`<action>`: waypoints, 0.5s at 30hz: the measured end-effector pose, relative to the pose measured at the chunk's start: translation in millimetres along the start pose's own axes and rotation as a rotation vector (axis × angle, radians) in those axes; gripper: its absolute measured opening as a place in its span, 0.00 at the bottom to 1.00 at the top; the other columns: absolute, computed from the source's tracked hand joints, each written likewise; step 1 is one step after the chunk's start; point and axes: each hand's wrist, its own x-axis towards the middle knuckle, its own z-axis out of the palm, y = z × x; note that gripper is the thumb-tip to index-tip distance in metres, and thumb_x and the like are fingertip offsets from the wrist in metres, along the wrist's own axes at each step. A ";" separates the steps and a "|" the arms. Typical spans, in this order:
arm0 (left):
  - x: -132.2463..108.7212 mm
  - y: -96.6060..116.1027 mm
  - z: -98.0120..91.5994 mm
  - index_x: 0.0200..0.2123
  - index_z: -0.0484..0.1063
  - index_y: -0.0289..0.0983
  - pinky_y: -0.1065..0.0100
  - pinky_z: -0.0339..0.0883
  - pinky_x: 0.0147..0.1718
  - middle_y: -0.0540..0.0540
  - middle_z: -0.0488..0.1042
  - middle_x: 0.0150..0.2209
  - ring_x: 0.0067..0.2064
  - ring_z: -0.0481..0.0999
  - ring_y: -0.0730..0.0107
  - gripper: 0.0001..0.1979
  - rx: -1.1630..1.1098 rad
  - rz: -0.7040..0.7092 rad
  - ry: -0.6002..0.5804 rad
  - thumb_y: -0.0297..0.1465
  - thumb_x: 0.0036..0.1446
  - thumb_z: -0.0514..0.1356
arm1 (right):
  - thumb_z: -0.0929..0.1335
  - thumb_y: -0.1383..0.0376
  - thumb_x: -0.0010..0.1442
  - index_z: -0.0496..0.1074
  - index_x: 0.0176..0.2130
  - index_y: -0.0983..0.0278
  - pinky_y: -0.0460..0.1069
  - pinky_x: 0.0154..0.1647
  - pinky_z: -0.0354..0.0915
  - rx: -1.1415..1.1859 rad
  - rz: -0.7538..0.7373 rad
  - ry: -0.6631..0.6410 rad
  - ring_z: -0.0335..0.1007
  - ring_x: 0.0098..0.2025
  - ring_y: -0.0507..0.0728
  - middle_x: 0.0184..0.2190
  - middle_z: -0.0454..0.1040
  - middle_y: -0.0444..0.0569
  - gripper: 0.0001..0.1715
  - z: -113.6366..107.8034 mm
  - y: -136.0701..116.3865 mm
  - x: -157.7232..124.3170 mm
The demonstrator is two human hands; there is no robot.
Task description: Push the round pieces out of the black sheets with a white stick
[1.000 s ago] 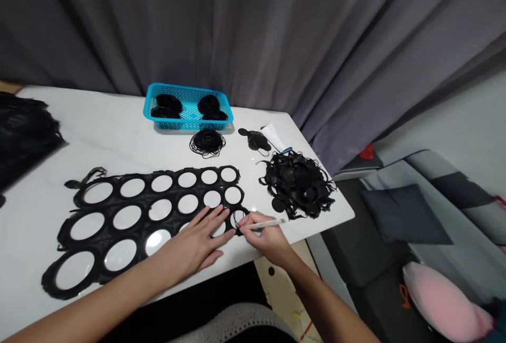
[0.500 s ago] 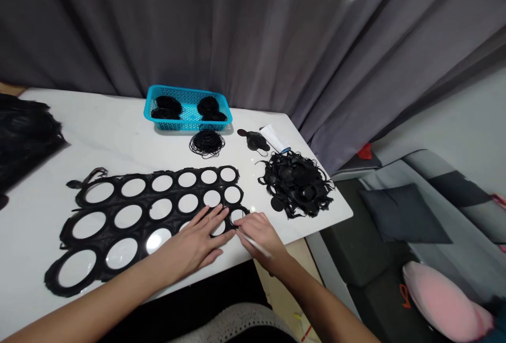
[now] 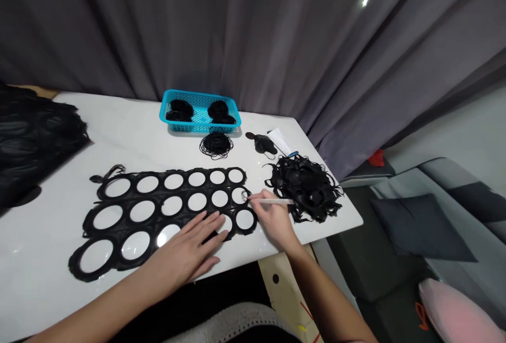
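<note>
A black sheet with several round holes cut out of it lies flat on the white table. My left hand rests open on the sheet's near right part, fingers spread flat. My right hand is closed on a thin white stick-like tool. The tool's tip touches the sheet's right edge by a hole in the middle row.
A heap of black offcuts lies right of the sheet. A blue basket with black discs stands at the back, with a bundle of thin black rings and a white tube nearby. Black material is piled at far left. Grey cushions lie beyond the table's right edge.
My right hand moved up from the sheet's near right corner hole to the middle row, turning the tool level. The left hand slid slightly toward me. The view shifted left.
</note>
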 end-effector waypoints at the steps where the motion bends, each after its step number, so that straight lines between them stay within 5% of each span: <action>1: -6.5 1.0 -0.2 0.64 0.66 0.40 0.51 0.53 0.69 0.40 0.66 0.67 0.68 0.64 0.56 0.22 0.010 -0.026 0.021 0.36 0.69 0.58 | 0.66 0.65 0.66 0.74 0.36 0.60 0.50 0.44 0.66 0.021 -0.005 -0.063 0.75 0.42 0.57 0.39 0.80 0.46 0.07 8.5 -5.5 -6.4; 6: -28.1 7.0 3.8 0.63 0.68 0.40 0.52 0.61 0.66 0.39 0.65 0.67 0.68 0.65 0.54 0.21 0.040 -0.084 0.064 0.36 0.69 0.57 | 0.68 0.69 0.63 0.74 0.33 0.59 0.52 0.49 0.65 0.089 -0.098 -0.240 0.74 0.43 0.57 0.37 0.81 0.44 0.08 36.1 -18.7 -31.7; 15: -28.3 11.7 4.9 0.64 0.67 0.41 0.50 0.61 0.65 0.37 0.64 0.68 0.69 0.63 0.52 0.21 0.023 -0.095 0.060 0.33 0.69 0.56 | 0.70 0.73 0.61 0.73 0.30 0.59 0.51 0.47 0.66 0.104 -0.152 -0.250 0.72 0.42 0.56 0.36 0.81 0.43 0.10 42.5 -22.4 -38.7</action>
